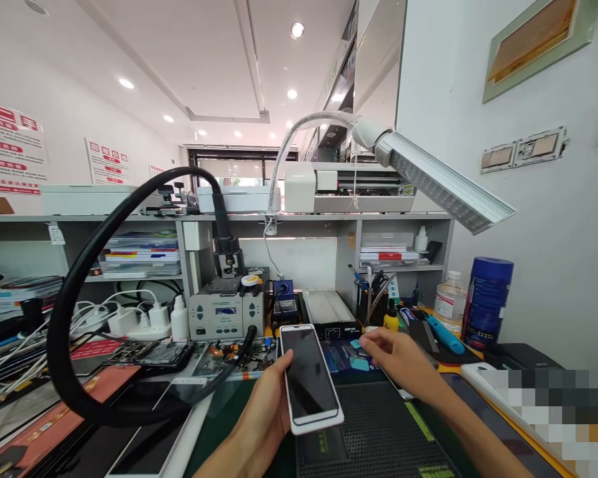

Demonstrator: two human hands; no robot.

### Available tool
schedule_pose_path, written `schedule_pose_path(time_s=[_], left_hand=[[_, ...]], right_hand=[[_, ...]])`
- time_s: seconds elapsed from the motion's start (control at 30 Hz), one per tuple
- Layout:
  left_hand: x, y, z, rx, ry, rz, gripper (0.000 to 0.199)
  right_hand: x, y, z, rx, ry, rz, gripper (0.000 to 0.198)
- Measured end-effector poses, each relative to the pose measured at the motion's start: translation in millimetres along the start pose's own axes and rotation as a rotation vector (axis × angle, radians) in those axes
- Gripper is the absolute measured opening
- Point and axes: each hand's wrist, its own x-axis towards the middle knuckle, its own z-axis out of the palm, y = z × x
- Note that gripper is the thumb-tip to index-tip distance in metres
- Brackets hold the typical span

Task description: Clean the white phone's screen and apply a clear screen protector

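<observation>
White-framed phone gripped in left hand, thumb on its left edge, screen up, over black perforated mat. Right hand apart, right of phone, fingers curled near light-blue pieces; can't tell if it grips anything.

Place: a phone-repair workshop, by its look inside a shop (clock read from mid-view)
Phone: at 6 o'clock, white-framed, near a black perforated mat
Station: at 8 o'clock, grey, with small display and buttons; a thick black hose loops nearby
Components: at 7 o'clock, small, loose, spread together
Hand tools: at 4 o'clock, standing upright
Notices: between 9 and 10 o'clock, red-and-white, on the wall
Lights: at 12 o'clock, recessed
</observation>
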Motion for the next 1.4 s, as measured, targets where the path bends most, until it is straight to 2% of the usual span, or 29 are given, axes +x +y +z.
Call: schedule_pose_path(time_s=[0.07, 0.13, 0.23, 0.4, 0.57, 0.73, 0.93, 1.17, 1.4], left_hand=[[1.0, -0.7, -1.6, -0.009, -0.025, 0.039, 0.039], [2.9, -1.7, -4.5, 0.0, -0.059, 0.047, 0.041], [6.0, -3.9, -8.7, 0.013, -0.094, 0.04, 0.043], [7.1, -7.9, -8.3, -0.014, -0.073, 0.066, 0.039], [3.3, -10.8, -3.9, -0.053, -0.131, 0.058, 0.04], [1.2, -14.8, -3.3, -0.063, -0.19, 0.071, 0.044], [-2.3, -16.7, -1.5, -0.063, -0.217, 0.077, 0.047], [-7.7, -18.5, -0.5, 0.009, -0.252, 0.128, 0.053], [-10.4, -18.7, -0.8, 0.122, -0.294, 0.175, 0.051]], right_hand=[[-10.2, -15.7, 12.4, 0.165, -0.132, 0.013, 0.044], [-19.9, -26.1, 24.1, 0.226, -0.221, 0.017, 0.052], [-29.9, -30.7, 37.5, 0.266, -0.278, 0.025, 0.065], [-38.8, -27.6, 48.3, 0.165, -0.251, 0.012, 0.073], [-44.1, -34.8, 50.6, 0.057, -0.194, -0.082, 0.064], [-45.3, -45.3, 47.2, -0.02, -0.22, -0.147, 0.055], [-47.3, -52.2, 45.4, -0.001, -0.241, -0.206, 0.046], [-52.5, -51.0, 51.0, -0.005, -0.237, -0.246, 0.055], [-54.8, -42.6, 58.4, -0.028, -0.223, -0.253, 0.079]])
